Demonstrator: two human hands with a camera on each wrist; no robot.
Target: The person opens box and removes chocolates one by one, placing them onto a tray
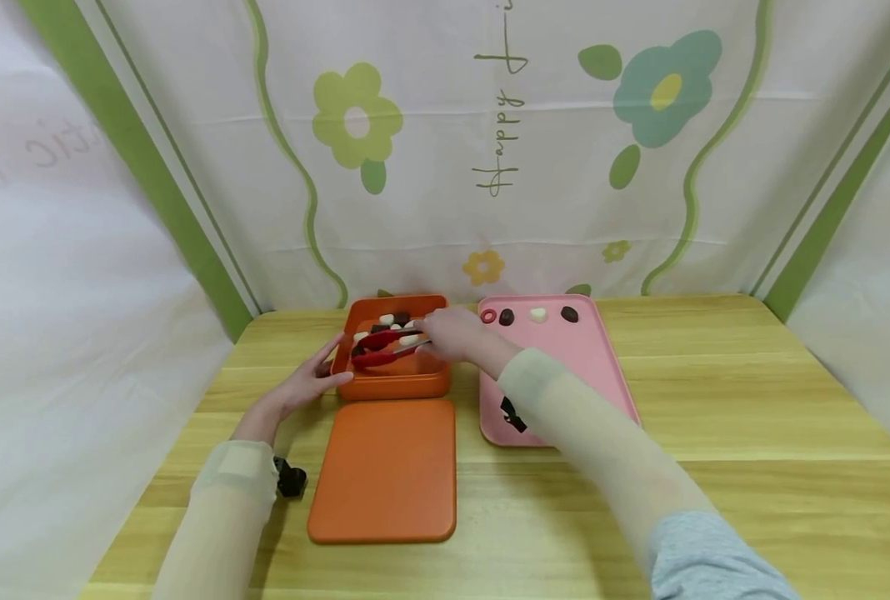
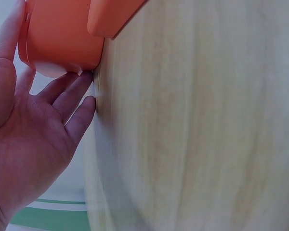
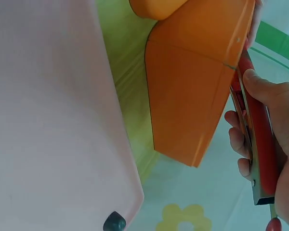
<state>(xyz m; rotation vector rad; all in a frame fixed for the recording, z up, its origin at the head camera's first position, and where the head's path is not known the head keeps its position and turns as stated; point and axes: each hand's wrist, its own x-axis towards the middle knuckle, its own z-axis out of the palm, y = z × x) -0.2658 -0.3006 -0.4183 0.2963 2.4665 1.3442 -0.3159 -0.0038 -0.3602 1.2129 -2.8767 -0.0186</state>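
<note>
My right hand (image 1: 462,335) grips red-and-metal tongs (image 3: 261,139) over the orange box (image 1: 396,387). The red tips of the tongs reach down inside the box, among small white and dark brown pieces. At the box's left side is my left hand (image 1: 304,390), its fingers fairly straight along the outer wall and its thumb by the front rim. In the left wrist view the fingertips (image 2: 79,91) show low on that wall, right at the tabletop.
An orange lid (image 1: 383,471) lies flat in front of the box. On the right, a pink tray (image 1: 591,358) carries a red ring (image 1: 488,316), a white piece (image 1: 538,315) and two dark brown pieces (image 1: 569,314) along its far edge. A printed curtain (image 1: 430,208) hangs behind the wooden table.
</note>
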